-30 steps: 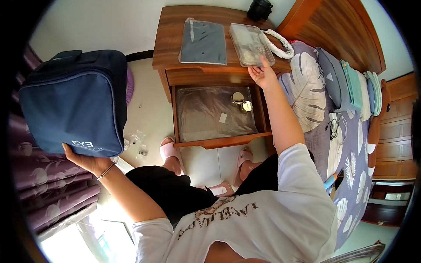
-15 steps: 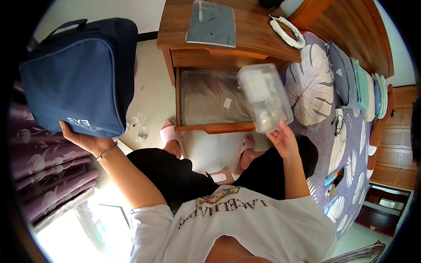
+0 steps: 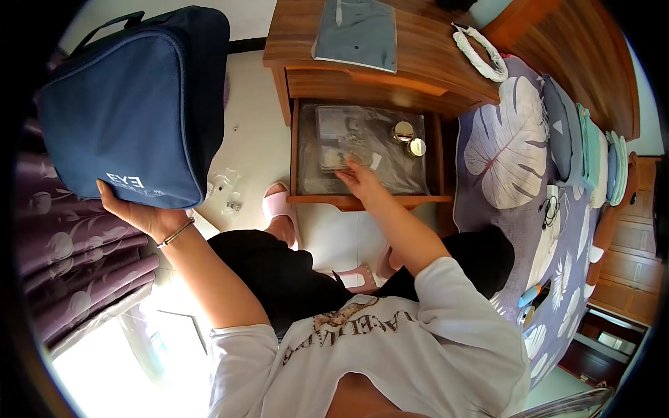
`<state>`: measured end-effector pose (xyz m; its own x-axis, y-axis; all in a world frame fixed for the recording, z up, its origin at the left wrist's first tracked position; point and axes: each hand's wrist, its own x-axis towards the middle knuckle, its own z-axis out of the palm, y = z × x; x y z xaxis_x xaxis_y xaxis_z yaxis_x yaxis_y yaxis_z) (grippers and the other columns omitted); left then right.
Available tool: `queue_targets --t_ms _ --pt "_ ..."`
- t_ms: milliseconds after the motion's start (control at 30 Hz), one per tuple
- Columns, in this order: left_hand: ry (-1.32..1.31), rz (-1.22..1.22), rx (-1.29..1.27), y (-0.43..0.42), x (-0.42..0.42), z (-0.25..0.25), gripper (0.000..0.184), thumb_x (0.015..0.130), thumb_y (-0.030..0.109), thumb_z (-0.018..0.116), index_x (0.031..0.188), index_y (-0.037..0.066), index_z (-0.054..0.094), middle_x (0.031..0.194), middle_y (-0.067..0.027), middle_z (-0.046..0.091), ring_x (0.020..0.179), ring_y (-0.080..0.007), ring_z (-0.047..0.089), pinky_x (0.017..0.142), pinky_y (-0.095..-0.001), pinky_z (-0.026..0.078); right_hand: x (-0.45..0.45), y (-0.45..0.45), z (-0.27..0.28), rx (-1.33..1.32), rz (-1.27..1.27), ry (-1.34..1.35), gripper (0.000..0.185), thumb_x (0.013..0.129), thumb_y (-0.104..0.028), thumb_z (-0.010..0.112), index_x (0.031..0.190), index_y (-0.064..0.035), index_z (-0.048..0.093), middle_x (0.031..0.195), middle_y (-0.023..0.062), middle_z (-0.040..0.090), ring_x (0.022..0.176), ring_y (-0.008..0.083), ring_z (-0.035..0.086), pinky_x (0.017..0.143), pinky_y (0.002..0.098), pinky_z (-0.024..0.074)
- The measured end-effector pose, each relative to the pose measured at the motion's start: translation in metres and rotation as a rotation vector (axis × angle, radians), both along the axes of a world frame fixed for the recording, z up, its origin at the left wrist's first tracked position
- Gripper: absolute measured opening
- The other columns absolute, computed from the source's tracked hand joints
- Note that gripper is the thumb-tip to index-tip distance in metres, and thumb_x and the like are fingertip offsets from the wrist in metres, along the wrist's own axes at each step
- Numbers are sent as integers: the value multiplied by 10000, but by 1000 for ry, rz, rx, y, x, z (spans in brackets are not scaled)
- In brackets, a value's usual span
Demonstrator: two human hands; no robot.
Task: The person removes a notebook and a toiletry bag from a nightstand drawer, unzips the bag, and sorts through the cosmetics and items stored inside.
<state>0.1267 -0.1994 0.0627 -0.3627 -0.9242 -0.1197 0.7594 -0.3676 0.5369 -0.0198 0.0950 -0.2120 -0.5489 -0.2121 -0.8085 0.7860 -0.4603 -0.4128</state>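
Note:
My left hand (image 3: 143,214) grips the lower edge of a navy blue fabric bag (image 3: 122,118) with a top handle and white lettering, holding it up at the left. In the open drawer (image 3: 390,203), my right hand (image 3: 361,182) has its fingers on the near end of a transparent plastic box (image 3: 340,129). Small items show through the box, too blurred to name. To the right of the box, inside the drawer, stand two gold-lidded jars (image 3: 403,132). Plastic film lines the drawer bottom.
Above the drawer, the wooden cabinet top (image 3: 289,35) bears a grey folder (image 3: 355,35) and a white ring-shaped band (image 3: 481,52). A bed (image 3: 488,209) with pillows and a cable lies to the right. Small plastic wrappers (image 3: 230,188) lie on the floor; a purple curtain (image 3: 77,237) hangs left.
My right hand has moved left and away from me, bringing the plastic box from the drawer's right side into its left part. The gold-lidded jars now show. My left hand still holds the bag.

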Motion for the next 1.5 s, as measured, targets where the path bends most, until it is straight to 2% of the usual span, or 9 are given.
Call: queue_targets --t_ms 400,533,700,800,900,1000,1267,1333,1500 --pt "-44 62 -11 -12 -3 -4 593 761 393 637 1221 38 520 1253 -106 522 1157 -259 504 985 -387 422 5 -54 -85 -47 7 -142 308 796 -51 725 1035 64 568 1036 168 569 971 265 573 825 248 567" --pt "-78 122 -10 -8 -8 -1 600 757 405 631 1218 37 525 1259 -103 515 1154 -252 504 974 -377 425 1 -55 -67 53 41 -230 328 786 -58 737 1042 58 567 1095 164 549 995 258 564 826 250 568" --pt "-78 82 -18 -15 -7 -6 605 748 397 654 1216 35 528 1261 -96 516 1156 -250 500 984 -377 418 6 -44 -53 -104 -65 -176 354 778 -61 745 1047 62 551 1164 161 509 1054 271 536 895 278 548" --pt "-49 63 10 -11 -8 -7 610 741 395 671 1215 36 529 1259 -94 518 1157 -252 498 990 -382 413 6 -27 -38 -80 -125 -183 270 827 11 664 1052 70 529 1090 155 544 1042 290 544 953 366 526" --pt "-35 47 15 -5 -11 -4 616 737 394 683 1217 40 528 1259 -94 519 1161 -255 495 995 -386 409 -2 -8 -27 -48 -101 -142 244 834 31 645 1039 85 524 1079 172 545 1045 298 543 965 376 520" --pt "-26 27 27 1 -10 -3 623 739 395 685 1226 43 521 1261 -94 517 1165 -258 494 997 -390 408 -10 27 -44 -46 -114 -136 320 794 30 694 1053 102 520 1080 189 541 1015 292 553 942 338 534" --pt "-36 -2 7 4 -11 -4 615 776 404 653 1250 43 501 1259 -95 519 1153 -260 503 992 -401 414 -28 57 -64 -19 -212 -237 370 798 37 684 1122 87 512 1169 209 519 1060 330 534 928 361 544" --pt "-23 -41 22 4 -9 -6 606 783 402 647 1248 43 501 1253 -94 525 1143 -259 511 981 -397 426 -33 61 -71 65 -334 -226 345 785 55 682 1094 75 528 1108 194 568 1071 383 551 945 388 532" --pt "-40 -33 9 3 -11 -6 611 787 405 642 1254 41 493 1263 -100 515 1147 -259 510 966 -397 438 -48 86 -93 114 -227 -171 348 806 3 685 1110 85 538 1157 188 551 1073 330 546 893 345 560"
